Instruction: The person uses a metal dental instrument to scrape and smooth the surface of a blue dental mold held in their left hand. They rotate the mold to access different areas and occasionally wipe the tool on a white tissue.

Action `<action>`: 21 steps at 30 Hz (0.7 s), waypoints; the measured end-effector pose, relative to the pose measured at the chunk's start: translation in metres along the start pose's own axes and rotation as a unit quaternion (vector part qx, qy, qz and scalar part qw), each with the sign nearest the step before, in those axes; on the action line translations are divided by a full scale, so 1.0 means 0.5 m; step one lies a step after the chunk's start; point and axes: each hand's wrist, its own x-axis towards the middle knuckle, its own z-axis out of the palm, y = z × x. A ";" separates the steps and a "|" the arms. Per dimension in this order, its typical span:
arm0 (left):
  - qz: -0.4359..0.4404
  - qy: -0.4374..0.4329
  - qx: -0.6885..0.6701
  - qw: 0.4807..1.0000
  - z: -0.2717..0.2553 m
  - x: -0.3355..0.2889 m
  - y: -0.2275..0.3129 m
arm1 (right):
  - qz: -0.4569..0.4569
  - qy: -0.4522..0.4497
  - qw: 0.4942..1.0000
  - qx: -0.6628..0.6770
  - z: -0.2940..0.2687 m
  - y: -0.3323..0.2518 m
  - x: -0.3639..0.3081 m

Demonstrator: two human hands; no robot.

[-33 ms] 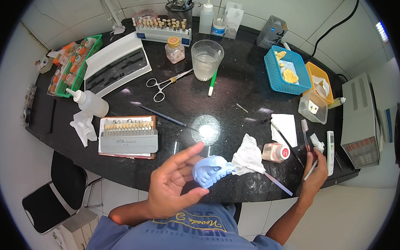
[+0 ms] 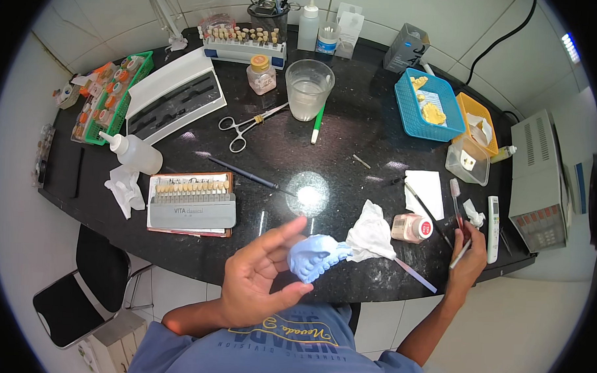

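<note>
My left hand (image 2: 259, 270) holds a light-blue dental cast (image 2: 316, 258) with a row of teeth, gripped between thumb and curled fingers above the near edge of the table. The index finger stretches past it. At the right, my right hand (image 2: 468, 258) is closed around a slim pale stick-like tool (image 2: 460, 254); its far part is hidden. The fingertips meet the red handle of a toothbrush (image 2: 455, 191), and whether they grip it is unclear. A thin dark brush (image 2: 429, 211) lies just left of this hand, across a white paper (image 2: 424, 191).
Beside the cast lie a crumpled white tissue (image 2: 370, 232), a pink-filled bottle (image 2: 410, 228) and a lilac stick (image 2: 416, 275). Farther off stand a glass of cloudy liquid (image 2: 308, 88), scissor-handled forceps (image 2: 238, 128) and a blue basket (image 2: 409, 115). A tooth shade guide (image 2: 191, 212) lies left.
My right hand has shifted very slightly, and the pale tool in it sits at a slightly different angle. The left hand and the cast have barely moved.
</note>
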 end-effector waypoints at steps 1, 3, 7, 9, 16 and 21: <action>0.017 -0.009 0.025 0.999 -0.001 0.000 -0.005 | 0.009 -0.010 1.000 -0.001 0.005 0.003 -0.002; 0.044 -0.013 0.062 0.997 -0.001 -0.003 -0.007 | -0.004 -0.022 1.000 0.000 0.013 0.010 -0.004; 0.109 0.001 0.084 0.990 0.007 0.007 -0.006 | 0.045 0.068 0.990 0.117 -0.043 -0.041 -0.024; 0.141 0.008 0.086 0.986 0.008 0.008 -0.013 | 0.046 -0.008 0.964 0.263 -0.086 -0.061 -0.070; 0.193 0.005 0.150 0.970 0.003 0.011 -0.030 | -0.169 -0.245 0.895 0.331 -0.091 -0.220 -0.102; 0.173 0.025 0.151 0.973 -0.004 -0.001 -0.043 | -0.141 -0.109 0.928 0.328 -0.097 -0.241 -0.096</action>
